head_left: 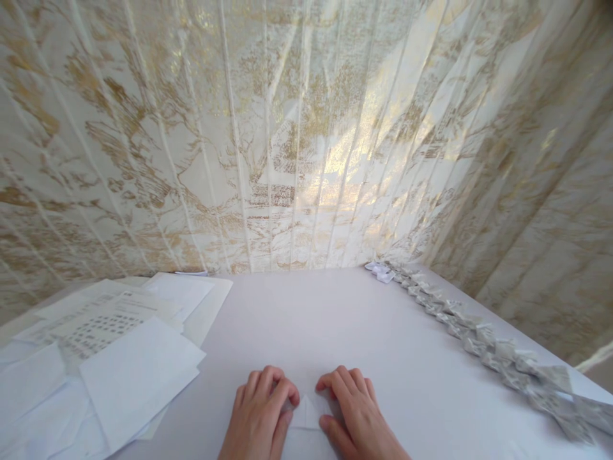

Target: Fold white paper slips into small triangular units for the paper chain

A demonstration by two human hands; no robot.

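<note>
Near the front edge of the white table, a white sheet of paper [306,414] lies partly folded, with a small triangular peak and a crease down its middle. My left hand [261,412] is at its left side, fingers curled and thumb close to the index finger on the paper's edge. On the opposite side, my right hand [353,409] rests with bent fingers, its thumb and index fingertip on the paper a little apart from each other. The lower part of the sheet runs out of view, and the hands cover its sides.
To the left lies a spread pile of white papers [143,370], one sheet [105,326] printed. Along the right edge runs a long row of small folded paper pieces [479,342], with whiter ones [382,271] at its far end. A patterned curtain [287,160] hangs behind the table [297,319].
</note>
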